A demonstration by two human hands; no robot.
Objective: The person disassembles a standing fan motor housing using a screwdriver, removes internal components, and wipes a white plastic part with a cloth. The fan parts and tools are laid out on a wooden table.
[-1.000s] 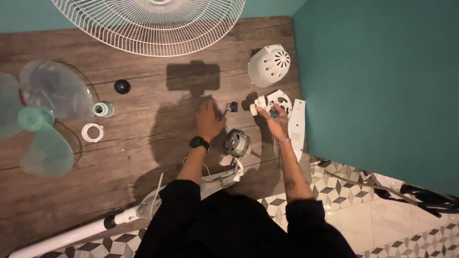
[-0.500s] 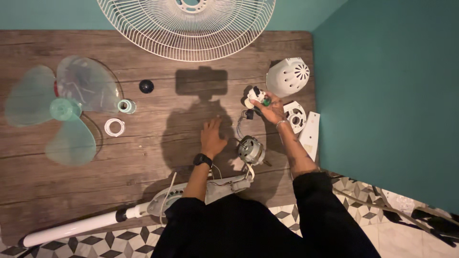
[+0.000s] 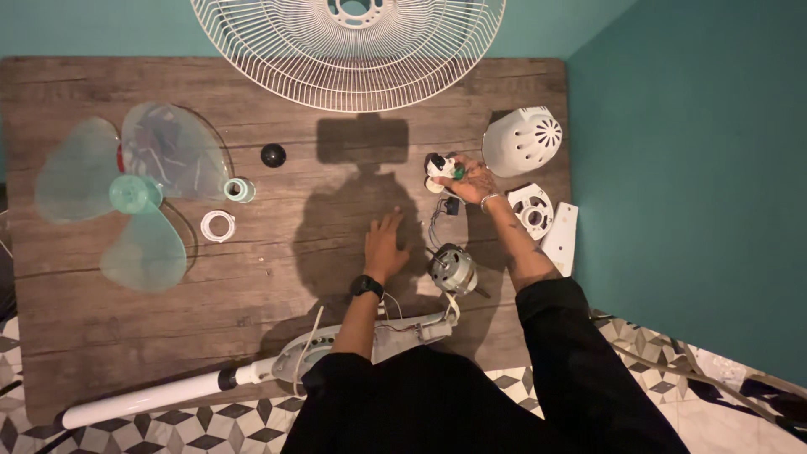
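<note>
Wire fan guard [image 3: 349, 50] at table's far edge; translucent green blade [image 3: 126, 197] left; black knob [image 3: 272, 155], green cap [image 3: 239, 189], white ring [image 3: 218, 225] between; white stand pole [image 3: 143, 397] near edge

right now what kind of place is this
Probably a home repair spot: a wooden table against teal walls, spread with a taken-apart fan's wire grille, blades and motor. The right hand holds a small part.

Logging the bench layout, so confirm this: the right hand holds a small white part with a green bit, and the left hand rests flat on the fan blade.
Not quite. In the head view the left hand rests flat on the bare wooden table; the fan blade lies well apart.
</note>
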